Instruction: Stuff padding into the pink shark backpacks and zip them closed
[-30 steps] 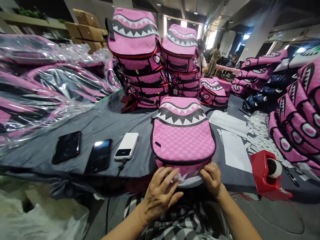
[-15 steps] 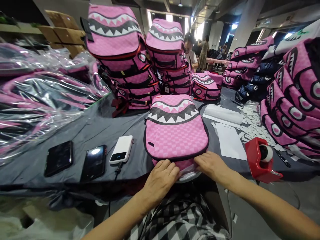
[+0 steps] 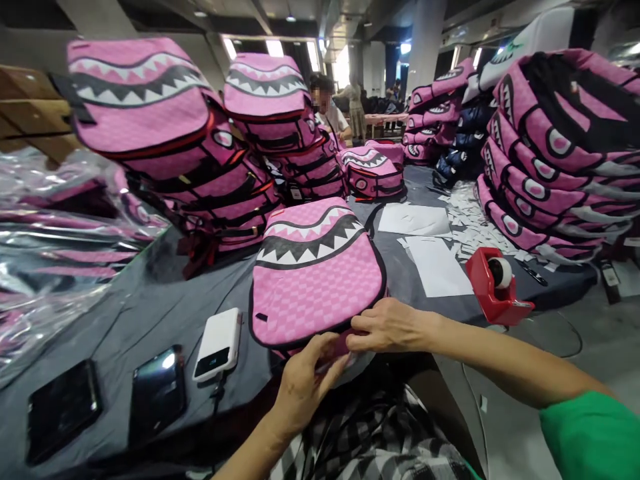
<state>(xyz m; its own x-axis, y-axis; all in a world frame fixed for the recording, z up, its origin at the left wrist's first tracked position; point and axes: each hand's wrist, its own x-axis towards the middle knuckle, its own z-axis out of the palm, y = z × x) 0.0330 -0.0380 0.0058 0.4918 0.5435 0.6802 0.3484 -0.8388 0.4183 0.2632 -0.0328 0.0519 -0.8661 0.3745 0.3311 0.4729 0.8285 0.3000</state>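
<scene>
A pink checkered backpack (image 3: 315, 287) with a printed row of shark teeth lies flat on the cloth-covered table in front of me, its near edge toward my body. My left hand (image 3: 307, 377) is at that near edge, thumb and fingers curled about the bag's lower side. Close beside it, my right hand (image 3: 387, 327) has its fingers bent and pinched on the dark piping of the same edge. The fingertips of both hands are partly hidden against the bag's underside.
Stacked pink backpacks (image 3: 145, 100) rise behind on the left, with more (image 3: 560, 160) piled at right. A white power bank (image 3: 219, 343) and two dark phones lie at left. Paper sheets (image 3: 440, 267), scattered white slips and a red tape dispenser (image 3: 493, 287) are at right. A person stands beyond.
My view has turned to the right. My hands have come closer together at the bag's near edge; the left thumb now shows apart from its fingers. The backpack sits slightly rotated.
</scene>
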